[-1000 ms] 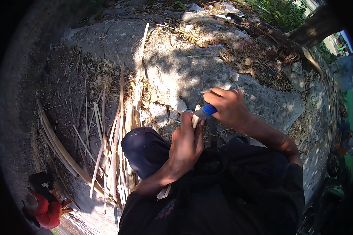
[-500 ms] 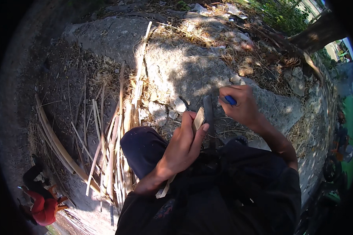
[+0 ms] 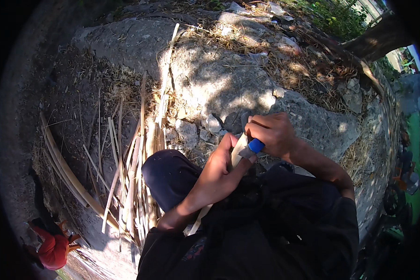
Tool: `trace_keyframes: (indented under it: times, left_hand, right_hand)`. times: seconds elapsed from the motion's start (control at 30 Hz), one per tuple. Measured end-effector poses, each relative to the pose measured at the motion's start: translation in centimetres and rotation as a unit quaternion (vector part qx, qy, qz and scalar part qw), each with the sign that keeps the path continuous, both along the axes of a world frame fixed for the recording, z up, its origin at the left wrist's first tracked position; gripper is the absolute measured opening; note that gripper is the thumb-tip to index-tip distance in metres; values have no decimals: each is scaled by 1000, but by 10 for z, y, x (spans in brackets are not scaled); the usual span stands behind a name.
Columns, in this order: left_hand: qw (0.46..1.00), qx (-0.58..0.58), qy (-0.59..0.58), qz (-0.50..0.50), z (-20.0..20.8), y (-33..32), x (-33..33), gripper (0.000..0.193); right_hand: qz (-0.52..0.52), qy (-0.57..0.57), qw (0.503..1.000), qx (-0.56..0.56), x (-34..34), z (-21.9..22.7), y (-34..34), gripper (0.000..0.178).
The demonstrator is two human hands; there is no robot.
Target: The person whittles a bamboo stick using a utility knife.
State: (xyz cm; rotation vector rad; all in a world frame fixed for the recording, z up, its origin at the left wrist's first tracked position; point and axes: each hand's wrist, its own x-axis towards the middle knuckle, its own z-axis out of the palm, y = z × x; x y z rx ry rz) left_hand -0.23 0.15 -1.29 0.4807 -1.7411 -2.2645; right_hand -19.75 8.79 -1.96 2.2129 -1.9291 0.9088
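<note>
My left hand (image 3: 213,179) is closed around a pale bamboo strip (image 3: 238,145), the thumb along its near side. The strip's lower end shows below my left wrist, over my dark clothing. In my right hand (image 3: 276,134) is a knife with a blue handle (image 3: 255,145). Its grey blade lies across the strip, close to my left thumb, and the two hands nearly meet. My right fingers hide part of the strip's far end.
Several long bamboo strips (image 3: 134,186) lie on the ground to the left. Ahead is a rough grey rock (image 3: 228,79) with dry grass around it. A tree trunk (image 3: 375,39) stands at the far right. A person in red (image 3: 52,249) is at the lower left.
My right hand has moved left and nearer, bringing the knife onto the bamboo strip. My left hand has stayed almost in place. The person in red has shifted slightly.
</note>
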Motion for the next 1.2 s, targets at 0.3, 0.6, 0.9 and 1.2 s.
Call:
trace_keyframes:
  times: [0.3, 0.6, 0.9, 1.2]
  left_hand:
    - [998, -57, -11, 2, 0, -2, -2, 17]
    - [996, -33, -82, -4, 5, -7, -2, 27]
    - [989, 112, -85, -42, 11, -17, -1, 19]
    - [995, 7, -95, -23, 7, -18, -2, 26]
  right_hand:
    - [-28, 33, 999, 12, -1, 0, 2, 15]
    - [-97, 86, 992, -3, -2, -9, -4, 15]
    - [-202, 112, 973, 24, -34, -16, -21, 2]
    - [-183, 3, 983, -18, -59, 12, -1, 16]
